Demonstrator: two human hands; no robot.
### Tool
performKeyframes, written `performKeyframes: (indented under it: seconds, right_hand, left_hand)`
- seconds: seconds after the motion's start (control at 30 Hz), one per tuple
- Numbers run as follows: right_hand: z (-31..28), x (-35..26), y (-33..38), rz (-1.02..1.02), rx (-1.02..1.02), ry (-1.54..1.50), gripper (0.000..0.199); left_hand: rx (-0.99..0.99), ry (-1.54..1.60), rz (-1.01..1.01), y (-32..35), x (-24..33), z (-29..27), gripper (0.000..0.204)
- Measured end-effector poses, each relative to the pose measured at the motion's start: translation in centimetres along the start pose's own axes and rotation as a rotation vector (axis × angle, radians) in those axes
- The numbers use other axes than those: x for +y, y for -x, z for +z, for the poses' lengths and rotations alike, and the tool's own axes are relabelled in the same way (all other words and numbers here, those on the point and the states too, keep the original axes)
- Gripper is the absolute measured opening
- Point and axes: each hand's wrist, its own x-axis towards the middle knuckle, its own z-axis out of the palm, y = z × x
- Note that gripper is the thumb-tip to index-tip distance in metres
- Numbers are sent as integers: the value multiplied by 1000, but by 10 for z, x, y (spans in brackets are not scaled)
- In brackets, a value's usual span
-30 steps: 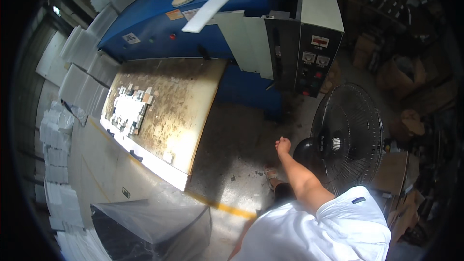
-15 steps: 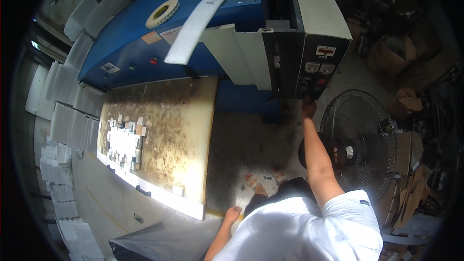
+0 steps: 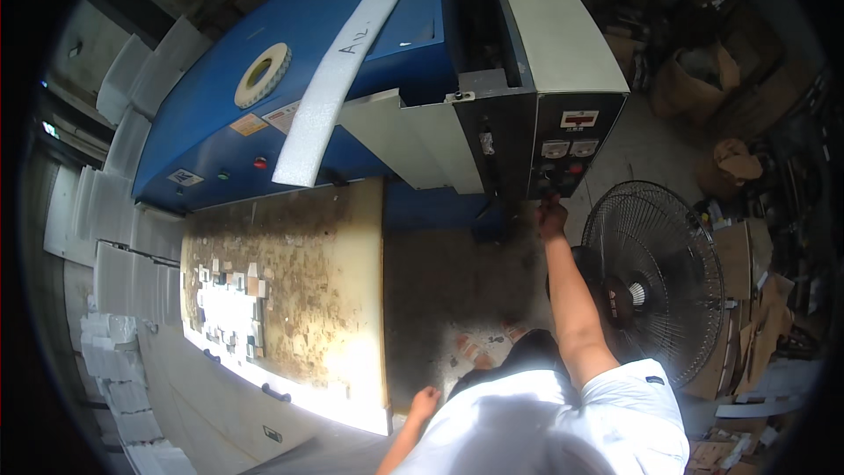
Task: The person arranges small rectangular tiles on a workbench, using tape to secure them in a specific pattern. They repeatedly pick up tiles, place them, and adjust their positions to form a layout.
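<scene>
My right arm is stretched out to the control panel [image 3: 563, 142] of a blue and cream machine [image 3: 352, 57]. At the panel's lower edge, below its dials and red button, is my right hand [image 3: 551, 220]. Its fingers look drawn together in shadow, and whatever they touch is hidden. My left hand [image 3: 425, 403] hangs low beside the corner of the machine's worn, pale work table [image 3: 308, 255]. Its fingers are curled in, with nothing visible in them. Several small light and dark blocks [image 3: 253, 286] lie in bright glare on the table's left part.
A floor fan [image 3: 655, 286] in a wire cage stands close to my right arm. A long white foam strip [image 3: 316, 114] and a tape roll [image 3: 263, 76] lie on the machine. White foam sheets [image 3: 123, 211] are stacked at left; cardboard [image 3: 743, 255] and paper bags [image 3: 730, 167] crowd the right.
The view has shifted, so the machine and table sit lower in the picture. My right hand stays at the panel's lower edge, and my left hand stays low by the table corner.
</scene>
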Motion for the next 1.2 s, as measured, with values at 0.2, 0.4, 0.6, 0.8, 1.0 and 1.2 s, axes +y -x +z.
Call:
performKeyframes:
  seconds: [0.2, 0.4, 0.6, 0.8, 1.0, 1.2]
  right_hand:
    - [26, -8, 12, 95, 89, -259, 24]
    - [68, -28, 58, 71, 42, -307, 19]
    - [80, -43, 64, 209, -144, -506, 22]
    - [76, -62, 84, 304, -133, -459, 22]
    - [83, -48, 120, 417, -93, -238, 21]
    - [148, -61, 226, 347, -770, 229, 46]
  left_hand:
    - [-57, -102, 54, 1, 57, -20, 40]
    - [35, -72, 333, 17, 149, -71, 41]
    - [914, -109, 943, 49, 307, -209, 61]
    - [1498, -433, 1041, 94, 434, -320, 93]
    - [1500, -582, 1298, 78, 484, -384, 48]
    - [1413, 240, 1386, 141, 440, -300, 28]
